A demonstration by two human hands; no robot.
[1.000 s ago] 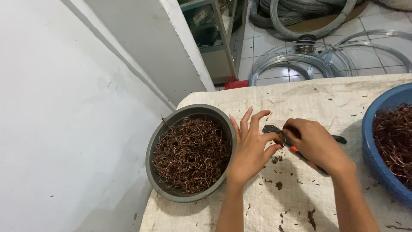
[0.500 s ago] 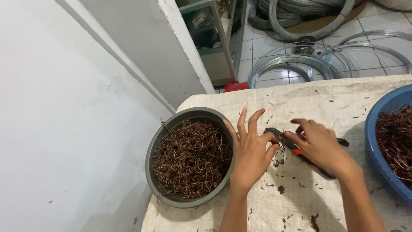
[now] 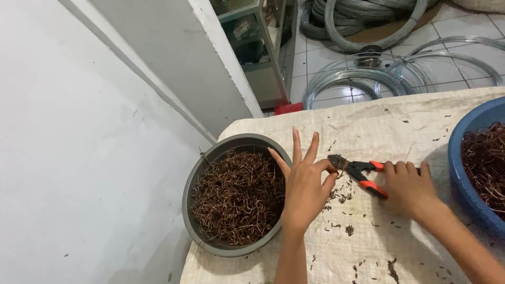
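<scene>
**Wire trimming at the table**

Sitting left: grey bowl heaped with brown wire bits. Peeking in at right edge: blue tub, same fill. Pinching something tiny, left hand, other fingers splayed. Gripping pliers, right hand, between the containers on sacking. Lying beyond on tiled floor: wire coils.

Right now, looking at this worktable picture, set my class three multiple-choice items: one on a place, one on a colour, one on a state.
1. Where is the grey bowl of brown wire pieces?
A. by the left hand
B. on the floor
C. inside the blue basin

2. What colour are the handles of the pliers?
A. green
B. red
C. yellow

3. What is the right hand doing?
A. lying flat and empty
B. gripping the pliers' handles
C. reaching into the basin

Answers: 1 A, the bowl sits on the cloth-covered table beside that hand. 2 B, red grips show. 3 B, its fingers wrap the handles.
</scene>
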